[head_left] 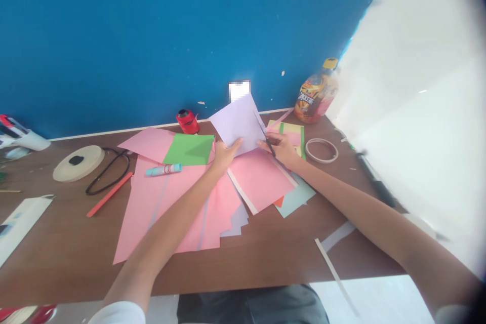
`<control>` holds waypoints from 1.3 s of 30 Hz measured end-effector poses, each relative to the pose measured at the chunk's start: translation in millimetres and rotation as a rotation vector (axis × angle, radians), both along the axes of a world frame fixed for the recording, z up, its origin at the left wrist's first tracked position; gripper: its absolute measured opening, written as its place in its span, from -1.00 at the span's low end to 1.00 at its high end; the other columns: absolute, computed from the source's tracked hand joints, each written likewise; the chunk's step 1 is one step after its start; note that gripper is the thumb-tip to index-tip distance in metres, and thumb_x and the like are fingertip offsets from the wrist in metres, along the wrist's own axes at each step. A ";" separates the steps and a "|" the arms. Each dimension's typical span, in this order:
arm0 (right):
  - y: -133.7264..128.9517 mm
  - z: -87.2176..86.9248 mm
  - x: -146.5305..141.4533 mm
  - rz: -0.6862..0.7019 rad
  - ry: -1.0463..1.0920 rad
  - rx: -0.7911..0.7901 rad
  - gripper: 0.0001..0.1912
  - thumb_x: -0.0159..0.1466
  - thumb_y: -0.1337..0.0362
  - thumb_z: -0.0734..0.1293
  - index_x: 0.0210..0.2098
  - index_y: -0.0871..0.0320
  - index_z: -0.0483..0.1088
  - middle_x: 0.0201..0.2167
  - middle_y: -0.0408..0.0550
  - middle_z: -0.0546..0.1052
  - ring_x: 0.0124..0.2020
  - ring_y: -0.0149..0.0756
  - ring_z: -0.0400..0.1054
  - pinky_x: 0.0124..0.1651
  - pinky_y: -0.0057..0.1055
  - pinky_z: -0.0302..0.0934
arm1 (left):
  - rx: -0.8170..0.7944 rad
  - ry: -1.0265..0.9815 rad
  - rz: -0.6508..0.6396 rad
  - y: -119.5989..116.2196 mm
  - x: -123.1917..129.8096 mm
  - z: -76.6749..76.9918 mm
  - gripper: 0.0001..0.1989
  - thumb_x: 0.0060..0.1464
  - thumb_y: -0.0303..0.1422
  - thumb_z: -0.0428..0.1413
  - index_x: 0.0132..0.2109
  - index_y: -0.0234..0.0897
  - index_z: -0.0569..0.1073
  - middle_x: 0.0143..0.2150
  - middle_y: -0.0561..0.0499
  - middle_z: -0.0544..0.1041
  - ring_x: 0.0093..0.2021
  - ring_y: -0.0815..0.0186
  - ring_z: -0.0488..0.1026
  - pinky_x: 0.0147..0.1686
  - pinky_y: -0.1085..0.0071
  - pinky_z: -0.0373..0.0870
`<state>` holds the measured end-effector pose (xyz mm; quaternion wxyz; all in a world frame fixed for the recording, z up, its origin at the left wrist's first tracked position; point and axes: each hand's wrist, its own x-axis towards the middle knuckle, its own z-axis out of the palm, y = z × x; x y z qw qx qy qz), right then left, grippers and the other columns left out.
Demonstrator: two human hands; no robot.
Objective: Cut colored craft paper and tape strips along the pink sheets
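Left hand [227,155] pinching lower edge of lilac sheet [239,124], right hand [281,149] gripping scissors [270,147], blades at sheet's right side. Pink papers [182,192] lying below both hands. You're best keeping sheet taut, left fingers clear of blades, feeding paper steadily.

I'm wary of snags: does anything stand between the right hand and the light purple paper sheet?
Only the slim dark scissors that the right hand holds, reaching the light purple paper sheet; nothing else visible does.
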<state>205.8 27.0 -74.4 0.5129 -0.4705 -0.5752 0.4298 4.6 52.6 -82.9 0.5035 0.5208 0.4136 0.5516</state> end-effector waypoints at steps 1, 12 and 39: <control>-0.2 0.1 0.0 -0.003 -0.005 0.001 -0.52 0.00 -0.12 0.51 -0.36 0.18 0.50 -0.63 -0.22 0.29 -0.60 -0.46 0.06 -0.54 -0.41 -0.06 | -0.005 -0.010 0.006 -0.5 0.3 0.5 -0.63 -0.05 -0.20 0.36 -0.09 -0.25 0.60 0.02 -0.14 0.61 0.09 0.05 0.53 0.19 0.09 0.39; 3.3 -4.4 1.6 0.004 0.009 0.061 -0.54 -0.01 -0.09 0.54 -0.46 0.19 0.45 -0.53 -0.18 0.30 -0.49 -0.44 0.09 -0.46 -0.42 -0.02 | -0.004 0.023 -0.004 1.4 -1.1 -0.5 -0.60 -0.05 -0.16 0.35 -0.10 -0.32 0.60 0.01 -0.17 0.62 0.07 0.07 0.54 0.16 0.14 0.42; 2.6 -3.7 7.2 -0.024 -0.174 0.078 -0.51 0.12 -0.14 0.43 -0.55 0.15 0.30 -0.67 -0.25 0.18 -0.59 -0.48 -0.01 -0.53 -0.42 -0.14 | -0.085 -0.223 -0.050 8.1 -1.9 -2.9 -0.49 -0.11 -0.13 0.38 -0.05 -0.33 0.59 0.00 -0.19 0.62 0.11 0.03 0.51 0.17 0.09 0.40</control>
